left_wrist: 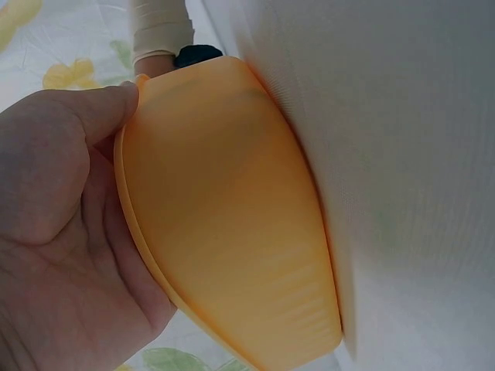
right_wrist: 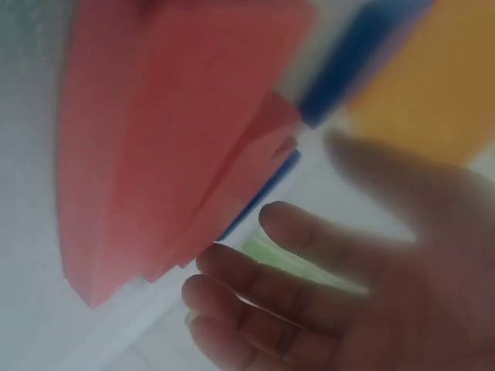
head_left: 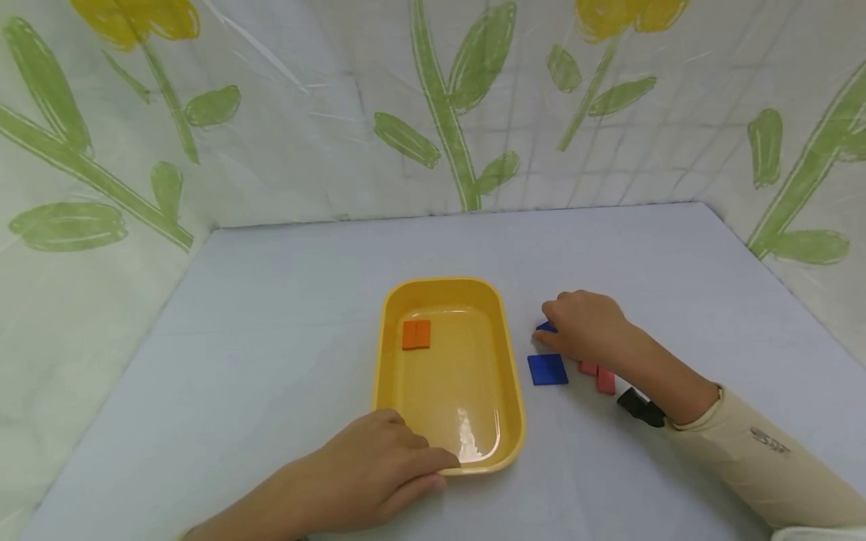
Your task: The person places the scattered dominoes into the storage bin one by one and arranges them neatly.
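A yellow tray [head_left: 516, 421] lies on the table, with an orange block piece [head_left: 416, 335] inside, a line down its middle. My left hand [head_left: 368, 469] grips its near left rim; in the left wrist view the thumb [left_wrist: 116, 108] lies against the rim, the other fingers partly hidden behind the wall. To the tray's right, my right hand [head_left: 585, 324] reaches over a blue piece [head_left: 545, 327], mostly covered by the hand. In the right wrist view the thumb and fingers [right_wrist: 302, 239] stand apart, with a gap between them. A blue square [head_left: 548, 370] lies nearer me.
Red pieces [head_left: 606, 380] lie partly hidden under the right forearm and loom large in the right wrist view [right_wrist: 178, 139]. A dark object [head_left: 641, 407] sits at the right wrist. A sheet painted with flowers [head_left: 304, 113] rises along the table's back and sides.
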Available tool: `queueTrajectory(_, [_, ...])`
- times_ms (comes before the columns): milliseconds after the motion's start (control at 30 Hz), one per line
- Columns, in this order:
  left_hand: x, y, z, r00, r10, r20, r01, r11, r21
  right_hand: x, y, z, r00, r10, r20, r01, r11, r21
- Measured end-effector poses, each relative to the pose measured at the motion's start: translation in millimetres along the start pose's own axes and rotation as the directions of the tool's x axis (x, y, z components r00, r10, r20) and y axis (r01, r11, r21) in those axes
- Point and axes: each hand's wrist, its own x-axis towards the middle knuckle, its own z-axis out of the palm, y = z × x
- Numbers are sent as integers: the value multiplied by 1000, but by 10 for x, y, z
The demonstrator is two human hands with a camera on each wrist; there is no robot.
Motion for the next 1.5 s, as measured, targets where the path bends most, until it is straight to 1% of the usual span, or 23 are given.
queueTrajectory(233, [-11,0,5,1000,-11,6,11,1000,-16,46,14,69,1000,4,14,-4,1000,-21])
queueTrajectory(333, [-14,-1,3,1000,-14,15,15,1000,-21,58,19,83,1000,-1,9,2,1000,-27])
queueTrajectory(433, [-14,2,5,1000,-12,9,12,1000,-20,60,39,82,1000,-10,1,10,1000,-17])
queueTrajectory(567, [-15,3,11,1000,-7,5,7,1000,-19,59,61,27,1000,-25,-3,25,999,37])
queueTrajectory(667, [-14,0,8,1000,-16,22,17,1000,-25,50,38,-52,999,-42,-14,43,995,94])
queueTrajectory(833, [-11,-8,0,999,-25,38,26,999,-32,21,-25,-167,994,-90,-67,100,981,169])
queueTrajectory(1033, [-9,-2,4,1000,-8,-1,8,1000,-9,8,-65,-211,976,-161,-146,189,962,196])
queueTrajectory(1133, [-9,-5,4,1000,-8,-6,8,1000,-3,5,-92,-230,959,-193,-208,233,953,191])
queueTrajectory(1233, [-6,-7,0,1000,-13,6,13,1000,-9,14,-135,-256,942,-215,-259,268,945,189])
queueTrajectory(1400, [-4,-8,-8,1000,-16,17,16,1000,-13,41,-238,-301,927,-253,-278,309,934,182])
queueTrajectory(1500, [-1,-7,-9,1000,-14,21,14,1000,-15,52,-313,-326,926,-274,-261,322,932,166])
